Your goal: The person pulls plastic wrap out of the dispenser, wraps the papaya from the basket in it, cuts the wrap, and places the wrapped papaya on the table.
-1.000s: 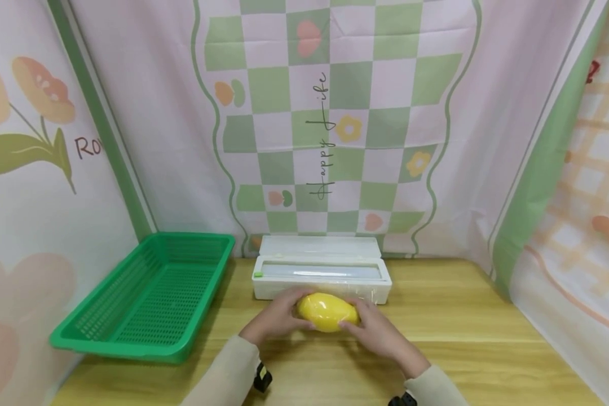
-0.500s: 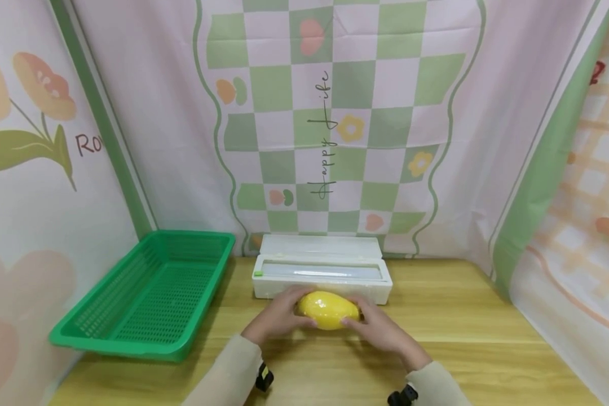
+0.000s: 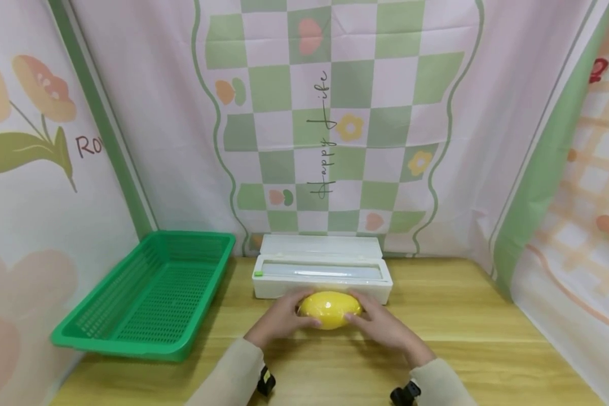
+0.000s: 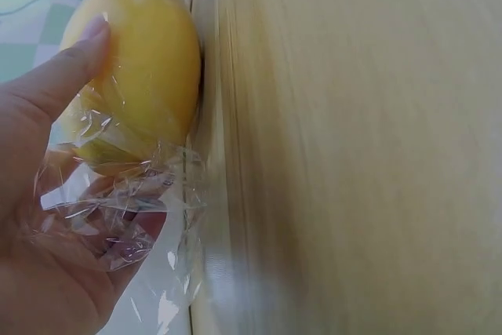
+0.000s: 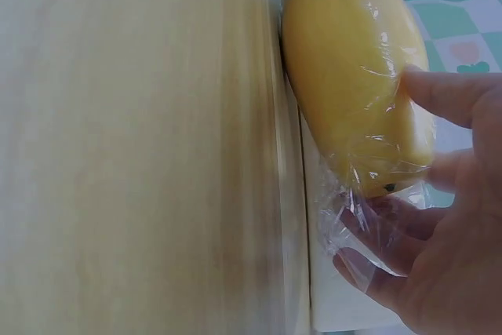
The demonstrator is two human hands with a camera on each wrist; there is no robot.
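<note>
A yellow mango (image 3: 330,309) is wrapped in clear cling film (image 4: 118,217), which bunches loosely at both ends. My left hand (image 3: 283,317) holds its left end, thumb on the near side and fingers around the back. The right hand (image 3: 383,324) grips the other end in the same way. In the right wrist view, a small dark spot marks the lower end of the mango (image 5: 353,76), and film lies between the fingers. Just behind the hands stands a white cling film dispenser box (image 3: 323,288) with its lid (image 3: 320,246) raised.
A green perforated plastic basket (image 3: 182,338) stands on the left of the wooden table (image 3: 462,321). The dispenser has a small green slider (image 3: 258,274) at its left end. Printed curtains (image 3: 421,34) close off the back and sides.
The mango has shifted very slightly to the right and lies a little more level between my hands. The thumbs have slid a little to the right with it. Both hands keep hold.
</note>
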